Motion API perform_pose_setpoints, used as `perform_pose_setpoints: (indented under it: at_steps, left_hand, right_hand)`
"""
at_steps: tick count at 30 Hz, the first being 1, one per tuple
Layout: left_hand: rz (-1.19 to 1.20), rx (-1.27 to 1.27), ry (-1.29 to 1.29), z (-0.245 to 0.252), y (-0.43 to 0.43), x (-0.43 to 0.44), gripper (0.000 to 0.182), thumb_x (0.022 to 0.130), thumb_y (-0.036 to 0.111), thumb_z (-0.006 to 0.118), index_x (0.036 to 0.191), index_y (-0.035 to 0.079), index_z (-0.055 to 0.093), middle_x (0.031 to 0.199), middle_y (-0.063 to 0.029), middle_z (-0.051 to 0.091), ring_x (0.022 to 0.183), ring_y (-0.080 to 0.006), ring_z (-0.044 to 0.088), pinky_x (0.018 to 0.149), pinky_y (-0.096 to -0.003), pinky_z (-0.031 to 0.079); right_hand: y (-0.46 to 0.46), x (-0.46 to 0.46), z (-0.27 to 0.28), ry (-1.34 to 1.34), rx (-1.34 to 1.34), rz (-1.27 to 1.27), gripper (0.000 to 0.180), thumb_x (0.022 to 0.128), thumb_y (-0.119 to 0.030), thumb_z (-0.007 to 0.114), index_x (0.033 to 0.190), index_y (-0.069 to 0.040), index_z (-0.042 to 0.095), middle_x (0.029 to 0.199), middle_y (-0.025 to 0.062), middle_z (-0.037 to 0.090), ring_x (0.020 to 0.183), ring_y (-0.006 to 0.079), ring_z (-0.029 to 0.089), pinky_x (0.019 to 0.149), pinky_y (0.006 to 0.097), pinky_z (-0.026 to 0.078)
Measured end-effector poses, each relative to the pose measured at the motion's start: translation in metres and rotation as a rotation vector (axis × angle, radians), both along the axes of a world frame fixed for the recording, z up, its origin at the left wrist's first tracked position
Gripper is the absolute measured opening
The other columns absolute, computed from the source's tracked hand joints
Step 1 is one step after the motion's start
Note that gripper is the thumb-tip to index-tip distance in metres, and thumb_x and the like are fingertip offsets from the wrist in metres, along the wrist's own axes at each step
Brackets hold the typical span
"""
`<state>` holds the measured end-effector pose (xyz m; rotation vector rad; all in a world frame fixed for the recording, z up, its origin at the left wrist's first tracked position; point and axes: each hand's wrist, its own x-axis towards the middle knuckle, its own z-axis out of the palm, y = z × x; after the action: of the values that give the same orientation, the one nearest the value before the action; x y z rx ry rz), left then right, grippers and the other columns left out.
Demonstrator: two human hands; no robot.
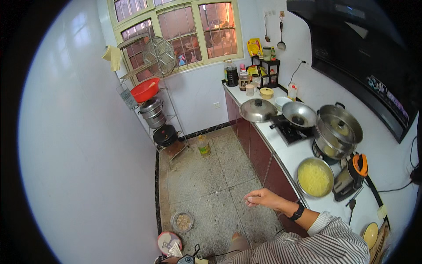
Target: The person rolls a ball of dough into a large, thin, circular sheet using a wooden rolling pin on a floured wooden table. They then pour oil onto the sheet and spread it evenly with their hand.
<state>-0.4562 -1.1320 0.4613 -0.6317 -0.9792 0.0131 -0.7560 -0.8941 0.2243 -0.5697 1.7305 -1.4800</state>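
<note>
My right hand [258, 198] hangs over the floor beside the counter's front edge, fingers loosely bent, with nothing visible in it. A dark watch band is on that wrist. Nearest on the counter is a metal bowl [299, 183] of yellow shredded food [314, 179]. Behind it stand a large steel steamer pot [333, 145] with a glass lid and a black blender-like appliance [349, 178] with an orange handle. A wok [298, 114] sits over a black stove [290, 133]. My left hand is out of view; only a bit of striped sleeve [174, 250] shows at the bottom edge.
Left of the counter, a wire rack [174, 123] holds a red basin [145, 90] and pots. An oil bottle [203, 146], a tub of pale pieces [183, 221] and a round pink-rimmed thing [169, 243] are on the floor. A domed lid [258, 111] lies near the counter's far end.
</note>
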Motion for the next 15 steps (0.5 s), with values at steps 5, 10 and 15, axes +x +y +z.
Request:
perform_pose_setpoints:
  at_steps: [5, 10, 15]
  left_hand:
    - [0.005, -0.107, 0.217, 0.021, -0.099, -0.091, 0.033, 0.103, 0.033, 0.053, 0.077, 0.014, 0.048, 0.066, 0.0035, 0.042, 0.059, -0.0146, 0.043, 0.069, -0.0333, 0.032]
    - [-0.052, -0.111, 0.008, 0.027, -0.161, -0.182, 0.024, 0.102, 0.027, 0.056, 0.084, 0.011, 0.052, 0.069, 0.0010, 0.047, 0.063, -0.0168, 0.048, 0.069, -0.0345, 0.036]
    - [-0.092, -0.092, -0.034, 0.017, -0.213, -0.293, 0.018, 0.101, 0.023, 0.058, 0.089, 0.010, 0.054, 0.072, -0.0006, 0.050, 0.065, -0.0181, 0.050, 0.068, -0.0354, 0.038]
  right_hand:
    - [-0.075, -0.096, 0.003, 0.012, -0.039, -0.095, 0.038, 0.107, -0.023, 0.060, 0.133, 0.005, 0.066, 0.115, 0.0126, 0.075, 0.103, 0.0171, 0.072, 0.090, 0.0310, 0.057]
    - [-0.143, -0.201, 0.013, -0.016, -0.134, -0.177, 0.038, 0.107, -0.027, 0.059, 0.132, 0.001, 0.067, 0.113, 0.0095, 0.074, 0.100, 0.0165, 0.070, 0.091, 0.0306, 0.056]
    - [-0.207, -0.342, 0.022, 0.003, -0.241, -0.322, 0.039, 0.107, -0.028, 0.059, 0.129, 0.004, 0.068, 0.111, 0.0109, 0.075, 0.098, 0.0171, 0.071, 0.088, 0.0307, 0.056]
